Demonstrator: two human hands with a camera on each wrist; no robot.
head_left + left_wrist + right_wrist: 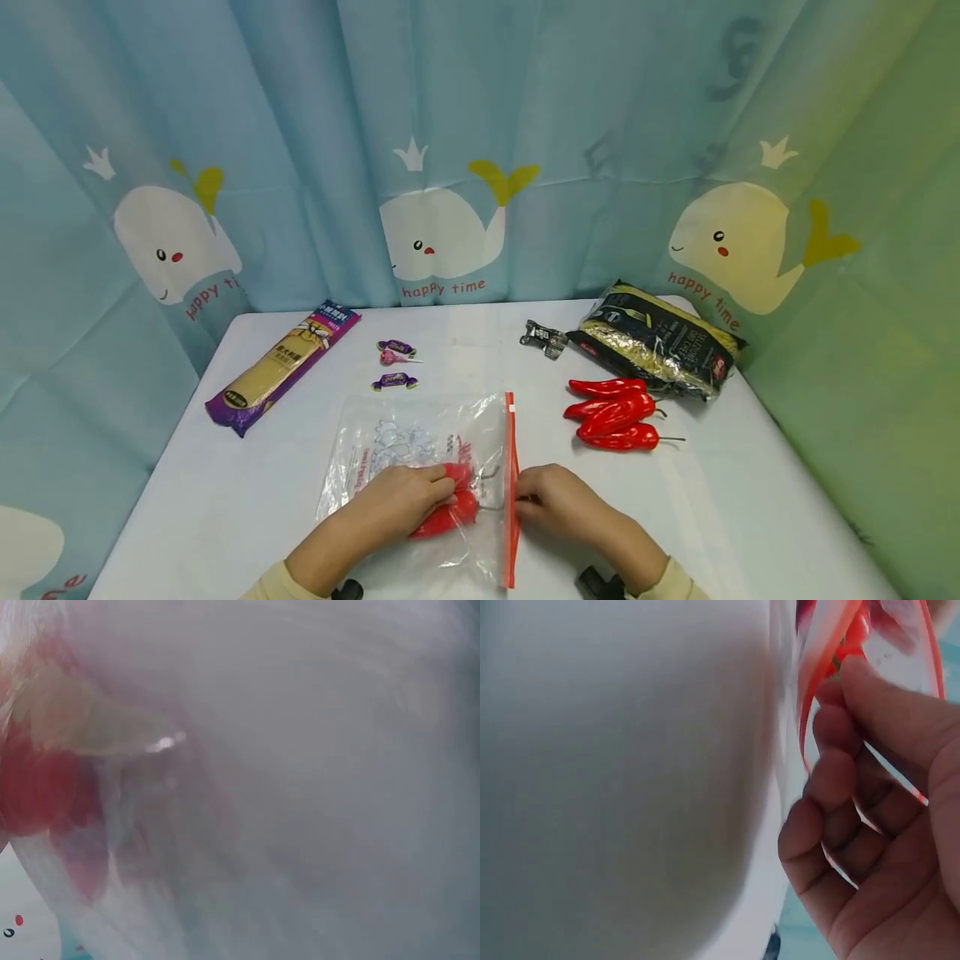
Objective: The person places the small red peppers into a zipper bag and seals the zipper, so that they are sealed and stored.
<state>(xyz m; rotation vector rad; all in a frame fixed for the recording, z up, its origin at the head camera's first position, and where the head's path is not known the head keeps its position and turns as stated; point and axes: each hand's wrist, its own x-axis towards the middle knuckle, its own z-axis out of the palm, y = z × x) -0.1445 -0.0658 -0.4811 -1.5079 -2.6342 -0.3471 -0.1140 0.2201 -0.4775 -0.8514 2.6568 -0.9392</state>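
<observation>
bag: clear zip bag (420,450) lying flat on the white table (750,517), close to the near edge, red zip strip (511,492) on its right side running front to back

what's inside: two red peppers (450,504), sitting near the mouth, stems poking toward the strip

left hand: left hand (397,500) lies on top of the bag with the fingers (431,479) curled over the peppers through the plastic, so it's basically pinning them in place. Left wrist cam is just a blur of plastic and red, no help there

right hand: right hand (558,500) is at the strip, fingers (832,750) bent round the red edge and pinching it, which the right wrist cam shows pretty clearly

the step, I reckon: closing the zip with the peppers held back

how I'd do it: nudge the peppers a bit deeper first so the stems don't get caught in the seal, then pinch along the strip from one end to the other, not in random spots

watch out for: trapped air, and the bag sliding on the smooth table if the left hand lets up

other stuff: three more red peppers (615,412) well right of the bag, black noodle packet (656,342) behind them, purple pasta pack (281,367) far left, a few candies (395,362) in the middle
</observation>
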